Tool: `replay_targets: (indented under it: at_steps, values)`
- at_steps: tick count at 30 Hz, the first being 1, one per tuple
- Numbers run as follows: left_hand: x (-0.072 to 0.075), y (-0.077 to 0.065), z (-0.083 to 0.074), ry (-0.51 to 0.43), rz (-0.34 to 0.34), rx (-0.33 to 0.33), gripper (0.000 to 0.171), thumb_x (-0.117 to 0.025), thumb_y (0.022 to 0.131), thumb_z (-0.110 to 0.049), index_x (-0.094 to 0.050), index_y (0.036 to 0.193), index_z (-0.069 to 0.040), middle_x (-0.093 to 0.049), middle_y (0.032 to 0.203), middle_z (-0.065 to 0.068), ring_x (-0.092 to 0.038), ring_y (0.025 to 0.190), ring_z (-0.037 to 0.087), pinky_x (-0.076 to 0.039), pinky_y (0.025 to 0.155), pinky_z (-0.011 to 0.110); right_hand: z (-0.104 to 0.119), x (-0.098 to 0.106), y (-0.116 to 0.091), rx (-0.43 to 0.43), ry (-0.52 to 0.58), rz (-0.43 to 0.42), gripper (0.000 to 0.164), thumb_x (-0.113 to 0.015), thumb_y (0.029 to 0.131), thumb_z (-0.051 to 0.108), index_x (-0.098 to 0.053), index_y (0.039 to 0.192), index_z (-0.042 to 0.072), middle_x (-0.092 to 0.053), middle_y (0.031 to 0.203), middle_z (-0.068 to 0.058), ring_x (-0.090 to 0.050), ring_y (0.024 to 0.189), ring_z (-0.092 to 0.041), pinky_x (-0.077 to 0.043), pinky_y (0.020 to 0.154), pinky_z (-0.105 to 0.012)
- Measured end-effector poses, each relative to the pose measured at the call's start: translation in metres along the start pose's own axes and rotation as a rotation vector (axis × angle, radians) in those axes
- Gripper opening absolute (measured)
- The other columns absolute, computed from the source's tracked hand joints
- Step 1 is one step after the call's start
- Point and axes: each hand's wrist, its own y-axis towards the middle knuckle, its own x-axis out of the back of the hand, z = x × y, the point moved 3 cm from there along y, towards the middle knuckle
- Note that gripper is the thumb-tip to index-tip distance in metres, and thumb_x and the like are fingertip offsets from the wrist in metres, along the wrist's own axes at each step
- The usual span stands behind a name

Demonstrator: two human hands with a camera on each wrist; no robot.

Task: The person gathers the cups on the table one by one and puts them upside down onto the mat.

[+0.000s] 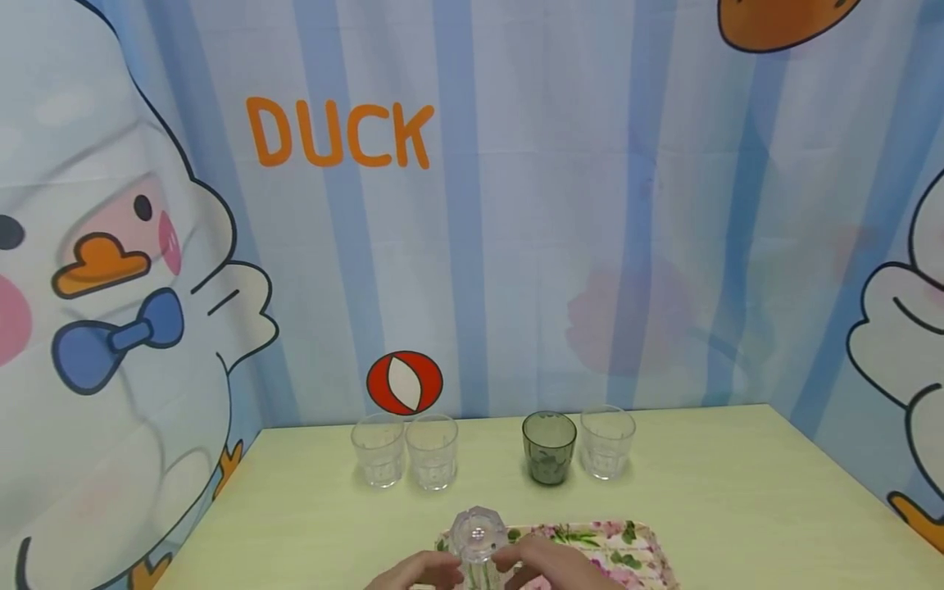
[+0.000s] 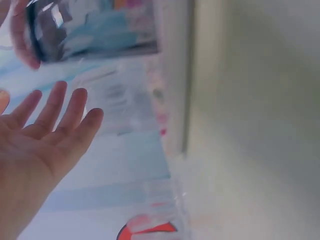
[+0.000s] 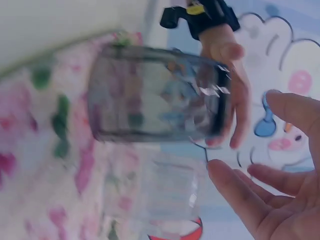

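A grey-tinted glass [image 3: 160, 95] stands upside down on the flower-patterned tray [image 3: 30, 175], its thick dark base on top. Beyond it is a clear glass [image 3: 170, 187], seen in the head view as a clear faceted glass [image 1: 478, 534] between the hands. My left hand [image 2: 40, 145] has its fingers spread and fairly straight, close to the tinted glass. My right hand [image 3: 280, 175] is on the other side with fingers apart and lightly bent; a gap shows between it and the glasses. The head view cuts off the lower parts of both hands.
At the back of the pale table [image 1: 737, 483] stand two clear glasses, a left one [image 1: 379, 455] and its neighbour [image 1: 433, 455]. To their right are a dark grey glass [image 1: 549, 451] and another clear glass [image 1: 607, 447]. A duck-print curtain [image 1: 531, 246] hangs behind.
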Motion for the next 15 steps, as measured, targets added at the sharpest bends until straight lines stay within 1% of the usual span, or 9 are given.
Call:
replay_targets:
  at_steps: [1,2,3,5,6,8,10,12,15]
  values:
    - [-0.006,-0.021,-0.039,0.076,-0.015,-0.059,0.054,-0.057,0.096,-0.030,-0.044,0.136,0.004,-0.055,0.133,0.025,-0.060,0.117,0.026,-0.052,0.099,0.043,0.012,0.003,-0.007,0.024,0.036,-0.027,0.048,-0.062,0.093,0.022,-0.048,0.131,-0.004,-0.052,0.128,-0.030,-0.065,0.109,-0.013,-0.055,0.084,-0.020]
    - [-0.008,-0.037,-0.067,0.158,-0.041,-0.106,0.056,-0.060,0.094,-0.028,-0.043,0.137,0.004,-0.054,0.134,0.026,-0.059,0.117,0.028,-0.052,0.098,0.046,0.018,0.007,-0.009,0.005,0.069,-0.036,0.048,-0.064,0.092,0.023,-0.049,0.131,-0.001,-0.051,0.130,-0.029,-0.064,0.110,-0.014,-0.056,0.084,-0.021]
    - [-0.007,-0.048,-0.089,0.193,-0.054,-0.122,0.058,-0.062,0.093,-0.029,-0.042,0.136,0.005,-0.054,0.133,0.027,-0.059,0.117,0.030,-0.051,0.098,0.052,0.022,0.011,-0.009,-0.010,0.085,-0.047,0.047,-0.065,0.092,0.024,-0.050,0.131,0.002,-0.052,0.131,-0.026,-0.064,0.111,-0.013,-0.057,0.083,-0.022]
    - [-0.001,-0.061,-0.114,0.221,-0.078,-0.158,0.061,-0.066,0.090,-0.031,-0.043,0.136,0.001,-0.054,0.135,0.024,-0.057,0.120,0.032,-0.047,0.100,0.059,0.025,0.020,-0.008,-0.046,0.098,-0.070,0.044,-0.065,0.091,0.024,-0.053,0.129,0.007,-0.053,0.132,-0.022,-0.063,0.111,-0.010,-0.059,0.081,-0.024]
    - [0.002,-0.063,-0.120,0.225,-0.102,-0.172,0.061,-0.067,0.089,-0.032,-0.044,0.136,-0.002,-0.055,0.135,0.021,-0.057,0.119,0.029,-0.046,0.101,0.059,0.026,0.024,-0.007,-0.049,0.085,-0.084,0.042,-0.065,0.091,0.024,-0.054,0.128,0.008,-0.054,0.131,-0.020,-0.063,0.110,-0.009,-0.059,0.080,-0.024]
    - [0.010,-0.063,-0.123,0.263,-0.168,-0.191,0.058,-0.069,0.087,-0.035,-0.048,0.134,-0.010,-0.059,0.132,0.014,-0.059,0.117,0.020,-0.050,0.100,0.054,0.028,0.031,-0.004,-0.042,0.039,-0.119,0.038,-0.064,0.092,0.026,-0.056,0.126,0.010,-0.057,0.127,-0.018,-0.064,0.107,-0.007,-0.060,0.078,-0.024]
    - [0.016,-0.060,-0.125,0.269,-0.257,-0.174,0.055,-0.073,0.084,-0.036,-0.051,0.131,-0.018,-0.061,0.129,0.005,-0.059,0.116,0.016,-0.051,0.101,0.045,0.029,0.038,-0.001,-0.019,-0.013,-0.150,0.036,-0.064,0.092,0.027,-0.056,0.124,0.011,-0.058,0.126,-0.017,-0.064,0.104,-0.005,-0.059,0.077,-0.022]
    - [0.022,-0.056,-0.126,0.286,-0.335,-0.177,0.052,-0.074,0.082,-0.037,-0.053,0.128,-0.022,-0.063,0.124,0.000,-0.060,0.114,0.014,-0.053,0.100,0.035,0.031,0.044,0.003,0.007,-0.061,-0.180,0.036,-0.064,0.092,0.028,-0.057,0.124,0.013,-0.059,0.125,-0.016,-0.065,0.104,-0.008,-0.059,0.075,-0.021]
    - [0.028,-0.048,-0.128,0.313,-0.418,-0.202,0.052,-0.076,0.080,-0.036,-0.054,0.126,-0.026,-0.065,0.120,-0.003,-0.061,0.111,0.010,-0.052,0.096,0.022,0.034,0.052,0.010,0.028,-0.124,-0.211,0.035,-0.064,0.092,0.030,-0.058,0.122,0.013,-0.061,0.123,-0.014,-0.066,0.105,-0.015,-0.058,0.074,-0.019]
